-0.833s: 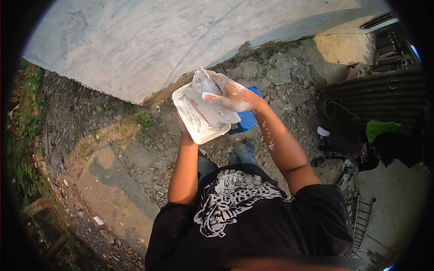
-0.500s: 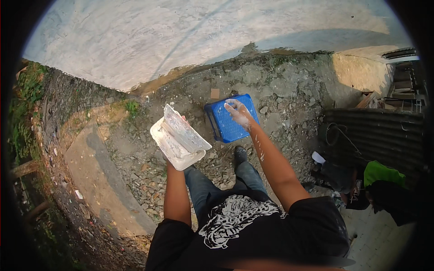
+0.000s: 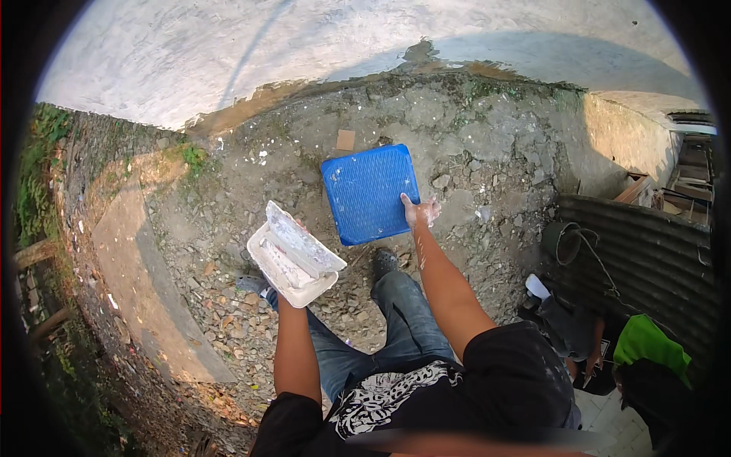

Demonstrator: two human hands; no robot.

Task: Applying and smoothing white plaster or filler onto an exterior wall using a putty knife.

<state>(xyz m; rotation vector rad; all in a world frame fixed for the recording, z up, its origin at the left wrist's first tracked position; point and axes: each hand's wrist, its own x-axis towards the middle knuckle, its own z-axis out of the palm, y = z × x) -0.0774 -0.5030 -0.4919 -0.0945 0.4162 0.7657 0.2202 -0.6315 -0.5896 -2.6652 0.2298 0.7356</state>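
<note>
In the head view I saw the wall (image 3: 175, 68) mostly coated pale, bare patches left along its foot. My left hand (image 3: 301, 225), largely hidden, held a paste-smeared white tray (image 3: 298, 295) with a flat plate (image 3: 303, 242) leaning in it. My right hand (image 3: 421, 212), empty and loosely spread, had shifted from over the blue plastic stool (image 3: 367, 190) to its right edge.

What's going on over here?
A person stands on stony ground facing a pale wall. Their left hand, mostly hidden, holds a white tray with a smeared flat piece tilted in it. Their white-smeared right hand is at the edge of a blue stool-like thing; whether it grips is unclear.
</note>
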